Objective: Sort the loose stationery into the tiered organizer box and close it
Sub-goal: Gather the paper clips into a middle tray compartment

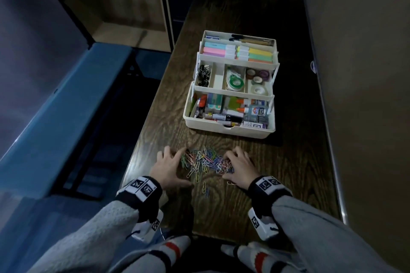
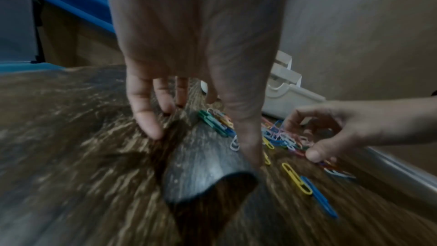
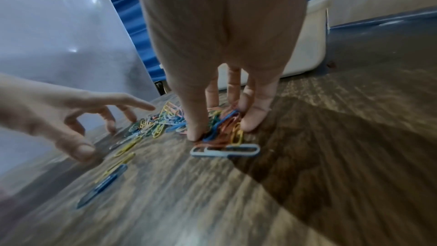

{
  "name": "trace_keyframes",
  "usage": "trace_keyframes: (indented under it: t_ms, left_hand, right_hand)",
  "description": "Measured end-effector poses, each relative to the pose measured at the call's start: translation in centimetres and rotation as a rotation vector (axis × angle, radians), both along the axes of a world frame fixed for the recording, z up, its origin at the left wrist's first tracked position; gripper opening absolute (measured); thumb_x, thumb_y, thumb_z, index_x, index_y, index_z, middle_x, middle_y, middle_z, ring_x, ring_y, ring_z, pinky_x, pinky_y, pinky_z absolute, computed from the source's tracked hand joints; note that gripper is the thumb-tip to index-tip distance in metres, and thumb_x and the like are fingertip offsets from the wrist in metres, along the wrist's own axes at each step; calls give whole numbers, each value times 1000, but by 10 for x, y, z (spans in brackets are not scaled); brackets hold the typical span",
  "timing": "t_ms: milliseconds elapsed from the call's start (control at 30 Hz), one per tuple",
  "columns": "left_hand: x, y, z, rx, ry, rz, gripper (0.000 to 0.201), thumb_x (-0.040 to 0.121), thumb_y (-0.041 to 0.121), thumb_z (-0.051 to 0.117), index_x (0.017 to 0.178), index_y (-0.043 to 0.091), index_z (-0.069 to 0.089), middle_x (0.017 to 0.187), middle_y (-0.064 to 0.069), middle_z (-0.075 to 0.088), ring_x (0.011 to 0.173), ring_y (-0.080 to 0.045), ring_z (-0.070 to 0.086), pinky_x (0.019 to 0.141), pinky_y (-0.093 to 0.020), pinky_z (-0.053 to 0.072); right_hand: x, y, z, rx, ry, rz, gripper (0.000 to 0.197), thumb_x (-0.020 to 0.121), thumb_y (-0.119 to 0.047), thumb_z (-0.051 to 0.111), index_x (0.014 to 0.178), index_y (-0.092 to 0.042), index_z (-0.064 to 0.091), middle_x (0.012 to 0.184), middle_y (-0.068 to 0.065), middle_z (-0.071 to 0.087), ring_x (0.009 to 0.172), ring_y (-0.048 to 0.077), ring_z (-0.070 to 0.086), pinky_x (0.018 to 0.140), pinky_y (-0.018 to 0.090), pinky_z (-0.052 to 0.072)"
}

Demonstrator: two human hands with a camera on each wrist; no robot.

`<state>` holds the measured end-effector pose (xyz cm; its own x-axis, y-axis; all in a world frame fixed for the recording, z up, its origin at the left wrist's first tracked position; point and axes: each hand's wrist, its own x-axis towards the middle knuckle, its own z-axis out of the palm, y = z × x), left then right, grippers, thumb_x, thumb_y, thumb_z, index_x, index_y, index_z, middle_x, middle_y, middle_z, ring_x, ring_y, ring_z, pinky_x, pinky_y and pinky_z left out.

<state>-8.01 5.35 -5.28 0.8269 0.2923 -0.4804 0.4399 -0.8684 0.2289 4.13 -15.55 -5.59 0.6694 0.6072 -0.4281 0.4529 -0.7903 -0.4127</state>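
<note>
A heap of coloured paper clips [image 1: 206, 160] lies on the dark wooden table [image 1: 221, 210], in front of the open cream tiered organizer box [image 1: 230, 129]. My left hand [image 1: 177, 165] is spread at the heap's left edge, fingertips down on the wood. In the left wrist view the left hand [image 2: 201, 145] holds nothing. My right hand [image 1: 226, 167] claws over the heap's right side. The right wrist view shows the right hand [image 3: 222, 130] with thumb and fingers curled round a bunch of clips [image 3: 222, 128].
Stray yellow and blue clips [image 1: 206, 188] lie nearer me, and a pale blue clip [image 3: 224, 151] sits by my right thumb. The box trays hold highlighters, tape rolls, binder clips and glue. A wall panel [image 1: 355, 95] borders the table on the right.
</note>
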Motion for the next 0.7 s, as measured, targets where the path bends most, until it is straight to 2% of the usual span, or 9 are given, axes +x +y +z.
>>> trace_keyframes:
  t_ms: [67, 133, 300, 400, 533, 700]
  left_hand:
    - [4, -3, -3, -20, -24, -31, 109, 65, 56, 77, 148, 41, 8, 139, -9, 22, 125, -25, 29, 100, -42, 46]
    - [13, -6, -7, -45, -70, -66, 101, 68, 49, 78, 147, 41, 15, 136, -7, 25, 122, -23, 33, 101, -41, 45]
    - [35, -7, -8, -147, -109, -94, 71, 74, 34, 77, 134, 27, 39, 126, -7, 32, 110, -23, 48, 98, -37, 46]
    - [44, -8, -8, -167, -95, -100, 55, 80, 28, 72, 126, 22, 43, 124, -8, 38, 107, -27, 53, 93, -38, 47]
    - [48, -8, -13, -193, -120, -124, 43, 84, 24, 68, 122, 18, 47, 123, -7, 46, 110, -25, 53, 94, -38, 46]
    - [47, -8, -15, -189, -198, -103, 32, 85, 20, 65, 115, 16, 54, 115, -5, 53, 107, -22, 53, 90, -33, 42]
  right_hand:
    - [2, 1, -2, 39, 6, 1, 34, 82, -21, 72, 106, -20, 48, 120, 0, 37, 115, 23, 42, 94, 40, 42]
    - [4, 3, -3, 46, 4, 12, 27, 84, -14, 69, 99, -19, 48, 114, 0, 37, 108, 24, 49, 91, 39, 45]
    - [11, 7, -3, 6, -6, 34, 24, 85, -7, 63, 88, -20, 43, 103, -2, 37, 98, 25, 55, 81, 36, 46]
    - [15, 8, -3, 7, 4, 25, 19, 85, -5, 59, 88, -19, 47, 101, -3, 37, 100, 24, 53, 79, 32, 41]
    - [20, 5, -3, 47, 24, -58, 10, 85, -8, 65, 93, -11, 60, 104, 1, 48, 103, 20, 52, 83, 27, 39]
    - [27, 0, 7, 132, 33, -145, 7, 81, -10, 71, 86, -12, 67, 92, -2, 48, 89, 15, 52, 73, 19, 33]
